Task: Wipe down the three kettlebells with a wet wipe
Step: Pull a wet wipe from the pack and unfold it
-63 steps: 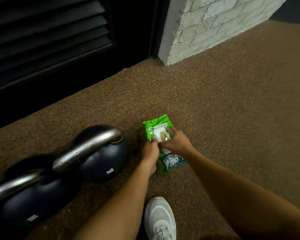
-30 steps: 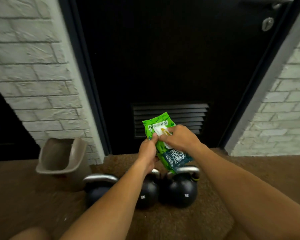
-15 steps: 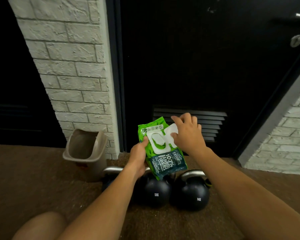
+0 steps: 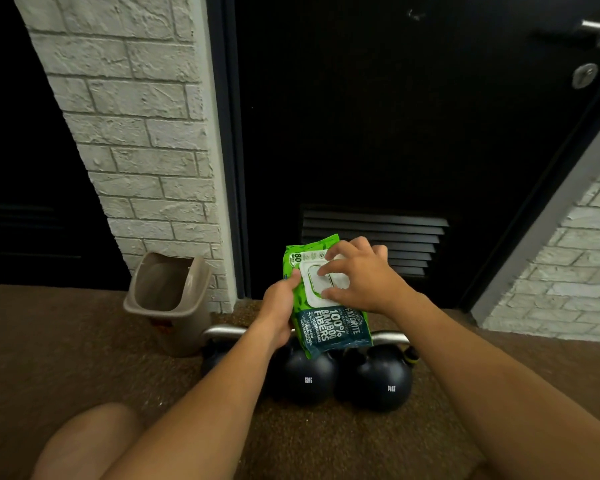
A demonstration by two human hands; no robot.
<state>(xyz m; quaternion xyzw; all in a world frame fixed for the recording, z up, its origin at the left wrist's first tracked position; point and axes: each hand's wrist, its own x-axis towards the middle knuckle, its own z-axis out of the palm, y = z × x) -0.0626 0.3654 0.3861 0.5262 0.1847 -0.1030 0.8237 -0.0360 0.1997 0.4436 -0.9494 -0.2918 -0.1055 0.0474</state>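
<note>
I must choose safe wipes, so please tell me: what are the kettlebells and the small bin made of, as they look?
Kettlebells: bodies look like matte black rubber or vinyl coating, with dull sheen and printed weight marks; handles look like bare brushed metal, silvery and reflective. Bin: probably beige moulded plastic, smooth, thin-walled, with a swing lid.

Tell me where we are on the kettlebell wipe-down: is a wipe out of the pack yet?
Not yet. Done: the wet wipe pack is picked up, gripped at its edge by the left hand. In hand: the right hand has its fingertips at the white flap; no wipe shows. Left: pulling a wipe and cleaning all three kettlebells, which sit untouched on the floor below.
</note>
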